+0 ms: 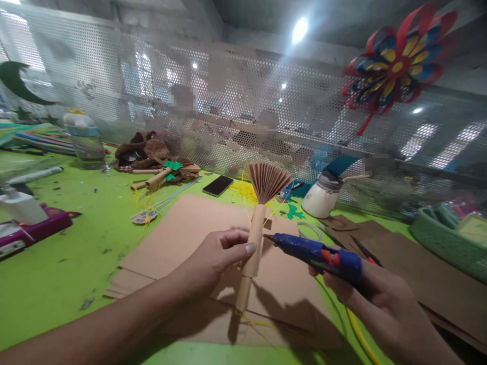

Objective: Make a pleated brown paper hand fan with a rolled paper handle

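Observation:
My left hand (224, 253) grips a rolled brown paper tube (256, 241) between thumb and fingers, holding it upright and slightly tilted. A pleated brown paper fan (268, 181) spreads from the tube's top, with thin yellow strands beside it. The tube's lower end is narrower, and more yellow strands hang there. In my right hand (376, 299) is a blue hot glue gun (317, 253) with a red part on its side. Its nozzle points left, at or very near the tube's right edge; I cannot tell whether it touches. Brown paper sheets (182, 228) lie beneath both hands.
Behind the paper lie a phone (218, 186), yellow strands (247, 193) and a white jar (323, 195). Similar paper tubes (160, 177) lie back left. A purple power strip (41, 225) is at left, a green basket (449, 243) at right. A yellow cord (359, 329) runs below the right hand.

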Motion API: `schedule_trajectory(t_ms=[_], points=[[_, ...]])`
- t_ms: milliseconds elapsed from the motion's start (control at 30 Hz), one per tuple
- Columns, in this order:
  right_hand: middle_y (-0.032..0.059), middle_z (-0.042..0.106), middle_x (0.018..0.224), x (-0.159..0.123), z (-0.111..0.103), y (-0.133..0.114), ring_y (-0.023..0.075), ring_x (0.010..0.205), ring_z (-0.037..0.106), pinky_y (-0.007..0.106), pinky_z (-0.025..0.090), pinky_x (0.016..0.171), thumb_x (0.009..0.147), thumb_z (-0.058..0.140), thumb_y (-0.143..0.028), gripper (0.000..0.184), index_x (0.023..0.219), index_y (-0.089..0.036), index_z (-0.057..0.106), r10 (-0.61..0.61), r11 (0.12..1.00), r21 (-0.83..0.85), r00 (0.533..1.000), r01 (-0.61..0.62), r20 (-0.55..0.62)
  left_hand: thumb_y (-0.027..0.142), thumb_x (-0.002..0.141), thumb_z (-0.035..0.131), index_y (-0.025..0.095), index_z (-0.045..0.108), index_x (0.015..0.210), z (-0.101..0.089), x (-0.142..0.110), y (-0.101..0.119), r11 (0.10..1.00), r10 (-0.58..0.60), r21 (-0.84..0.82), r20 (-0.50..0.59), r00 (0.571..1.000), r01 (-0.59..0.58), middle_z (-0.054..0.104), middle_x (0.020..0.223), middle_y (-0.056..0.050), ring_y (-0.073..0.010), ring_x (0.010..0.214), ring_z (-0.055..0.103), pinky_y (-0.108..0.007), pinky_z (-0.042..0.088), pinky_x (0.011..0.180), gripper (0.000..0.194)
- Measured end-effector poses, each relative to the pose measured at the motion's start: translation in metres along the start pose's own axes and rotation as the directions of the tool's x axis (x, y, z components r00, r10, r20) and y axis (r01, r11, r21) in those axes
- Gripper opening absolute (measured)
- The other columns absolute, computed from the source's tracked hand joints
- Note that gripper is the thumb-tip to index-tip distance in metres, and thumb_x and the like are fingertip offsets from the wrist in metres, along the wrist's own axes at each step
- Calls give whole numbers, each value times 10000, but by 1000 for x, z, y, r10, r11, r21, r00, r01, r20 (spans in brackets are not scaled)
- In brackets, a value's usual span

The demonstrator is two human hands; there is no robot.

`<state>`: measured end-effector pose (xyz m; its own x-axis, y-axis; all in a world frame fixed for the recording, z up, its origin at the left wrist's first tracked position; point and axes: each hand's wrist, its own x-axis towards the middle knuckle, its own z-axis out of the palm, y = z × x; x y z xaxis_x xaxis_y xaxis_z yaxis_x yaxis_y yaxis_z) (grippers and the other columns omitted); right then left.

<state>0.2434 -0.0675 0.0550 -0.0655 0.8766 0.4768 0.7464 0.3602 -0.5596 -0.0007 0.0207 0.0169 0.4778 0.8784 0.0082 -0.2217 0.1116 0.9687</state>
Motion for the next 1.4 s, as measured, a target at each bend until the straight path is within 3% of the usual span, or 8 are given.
schedule_trajectory(t_ms=[200, 467, 667, 767, 967, 1167, 1400], points=[[63, 750, 833, -3, 2, -1, 238, 773, 697, 276, 569, 652, 831, 623, -422, 246, 844, -221, 764, 73, 993, 92, 996, -68, -55, 334, 685, 783, 158, 728, 833, 0, 1, -2, 998, -21, -56, -19, 1000, 20, 652, 804, -34, -146, 728, 553, -266, 415, 700, 237], [29, 734, 790, -1, 4, -6, 182, 689, 653, 238, 535, 620, 843, 615, -413, 229, 830, -232, 753, 84, 983, 163, 996, -87, 25, 284, 651, 821, 140, 741, 856, 4, -2, 3, 978, -63, -197, 5, 998, 62, 696, 852, -53, -152, 807, 598, -251, 457, 770, 263], [44, 750, 807, -3, -5, 1, 209, 745, 692, 258, 570, 678, 837, 628, -425, 239, 851, -230, 766, 68, 985, 154, 992, -84, 104, 236, 663, 807, 125, 725, 805, 6, -4, 12, 966, -83, -244, 21, 996, 86, 661, 706, -26, -103, 626, 566, -221, 486, 656, 197], [52, 755, 800, -3, -9, 4, 217, 727, 703, 263, 583, 653, 822, 650, -402, 212, 852, -229, 769, 35, 987, 150, 987, -59, 159, 241, 659, 807, 117, 723, 809, 5, -4, 13, 963, -101, -250, 5, 995, 99, 661, 740, -31, -90, 636, 559, -186, 469, 623, 212], [47, 735, 748, -4, -4, -2, 207, 691, 683, 263, 572, 642, 840, 615, -436, 263, 823, -221, 765, 110, 977, 175, 991, -122, 73, 255, 666, 801, 120, 730, 834, 5, -6, 13, 958, -114, -261, 39, 993, 120, 673, 788, -42, -107, 719, 586, -184, 483, 672, 227], [34, 734, 745, -7, -4, 1, 192, 666, 677, 243, 571, 627, 813, 647, -445, 236, 853, -252, 777, 95, 987, 122, 994, -100, 50, 252, 713, 767, 127, 733, 827, 6, -8, 14, 964, -103, -239, 55, 993, 113, 685, 806, -46, -117, 749, 590, -206, 479, 708, 173], [60, 765, 824, -6, -17, 16, 222, 734, 724, 256, 598, 630, 823, 660, -354, 267, 1052, -260, 759, -48, 997, 72, 968, 32, 246, 260, 687, 788, 134, 719, 784, 7, -7, 16, 961, -117, -249, 23, 993, 119, 656, 754, -12, -98, 687, 553, -204, 449, 676, 172]])
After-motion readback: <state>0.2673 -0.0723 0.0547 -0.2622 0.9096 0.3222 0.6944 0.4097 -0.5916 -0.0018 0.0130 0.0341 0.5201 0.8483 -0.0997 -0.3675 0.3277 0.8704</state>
